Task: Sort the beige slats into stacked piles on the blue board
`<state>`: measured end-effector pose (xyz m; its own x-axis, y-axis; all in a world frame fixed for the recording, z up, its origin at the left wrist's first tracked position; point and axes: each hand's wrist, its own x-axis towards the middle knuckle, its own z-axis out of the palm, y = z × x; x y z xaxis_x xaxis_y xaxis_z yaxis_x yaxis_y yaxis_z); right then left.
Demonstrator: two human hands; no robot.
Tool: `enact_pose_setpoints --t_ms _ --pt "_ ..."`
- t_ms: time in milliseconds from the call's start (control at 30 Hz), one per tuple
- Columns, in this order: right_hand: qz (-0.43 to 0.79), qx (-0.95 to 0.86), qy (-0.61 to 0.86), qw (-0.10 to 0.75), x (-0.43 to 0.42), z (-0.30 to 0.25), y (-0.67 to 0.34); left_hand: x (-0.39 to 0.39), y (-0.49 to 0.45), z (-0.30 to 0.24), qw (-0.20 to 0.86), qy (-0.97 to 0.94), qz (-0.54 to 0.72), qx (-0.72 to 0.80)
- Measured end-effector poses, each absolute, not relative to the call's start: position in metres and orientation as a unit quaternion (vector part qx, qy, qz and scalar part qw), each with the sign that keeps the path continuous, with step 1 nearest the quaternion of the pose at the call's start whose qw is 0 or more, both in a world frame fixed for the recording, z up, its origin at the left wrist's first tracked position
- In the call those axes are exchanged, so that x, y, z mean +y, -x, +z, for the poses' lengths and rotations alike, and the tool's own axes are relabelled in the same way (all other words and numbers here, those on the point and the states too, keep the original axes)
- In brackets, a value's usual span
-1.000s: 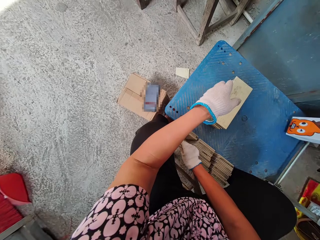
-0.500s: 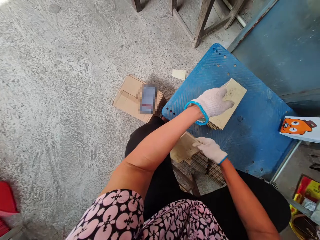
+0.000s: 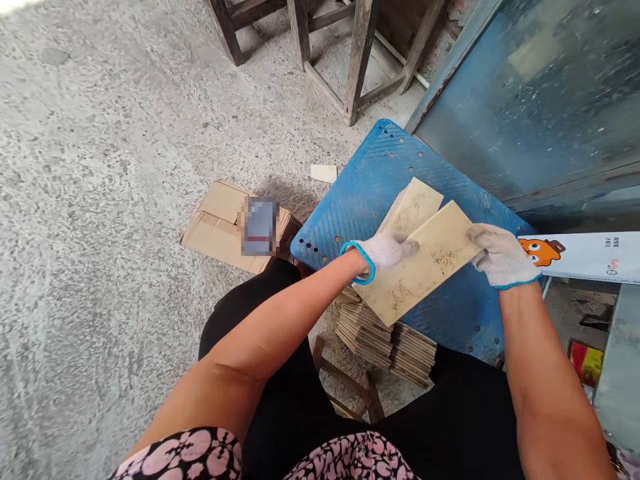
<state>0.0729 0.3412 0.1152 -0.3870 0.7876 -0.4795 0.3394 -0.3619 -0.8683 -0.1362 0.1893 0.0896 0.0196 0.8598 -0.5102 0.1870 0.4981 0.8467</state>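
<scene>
A flat, tan rectangular panel (image 3: 430,267) with dark specks slants above the blue table. My right hand (image 3: 500,257), in a white knit glove with a blue cuff, pinches its right-hand end. At the panel's opposite side is my left hand (image 3: 387,257), gloved alike, its fingers closed at the upper edge; the panel and glove partly hide its grip. Just behind lies a stack of similar panels (image 3: 415,203) on the table, partly covered by the held one. More panels are piled in two stacks (image 3: 365,333) (image 3: 413,350) near my knees.
The blue perforated tabletop (image 3: 350,193) adjoins a grey-blue metal panel (image 3: 510,100). A white box with an orange cartoon (image 3: 580,253) lies at its right. On the floor are a cardboard carton (image 3: 210,223) with a blurred object on it and a pale scrap (image 3: 324,173). Wooden stool legs (image 3: 355,73) stand beyond.
My right hand has moved up and right from the lower stacks, bringing a panel over the table. My left hand has left the tabletop stack and come to this panel. The view has shifted.
</scene>
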Motion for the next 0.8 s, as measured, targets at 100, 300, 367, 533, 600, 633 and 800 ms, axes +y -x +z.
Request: enact_pose_setpoints --t_ms 100,300,367,533,600,633,800 --pt "0.630 -0.505 0.538 0.244 0.352 0.093 -0.056 0.199 0.121 0.075 0.553 -0.334 0.359 0.674" --pt "0.549 -0.453 0.596 0.372 0.358 0.043 -0.025 0.236 0.121 0.043 0.453 -0.207 0.433 0.752" --pt "0.498 -0.480 0.623 0.366 0.363 0.031 -0.025 0.246 0.122 0.036 0.431 -0.193 0.447 0.759" --pt "0.398 -0.569 0.660 0.288 0.380 0.018 -0.027 0.258 0.122 0.030 0.389 -0.211 0.398 0.804" --pt "0.388 -0.574 0.671 0.263 0.387 0.019 -0.023 0.260 0.123 0.029 0.379 -0.227 0.352 0.825" --pt "0.385 -0.578 0.674 0.252 0.391 0.019 -0.020 0.262 0.123 0.028 0.379 -0.237 0.328 0.832" --pt "0.368 -0.597 0.682 0.206 0.404 0.018 -0.007 0.269 0.126 0.022 0.387 -0.261 0.263 0.844"
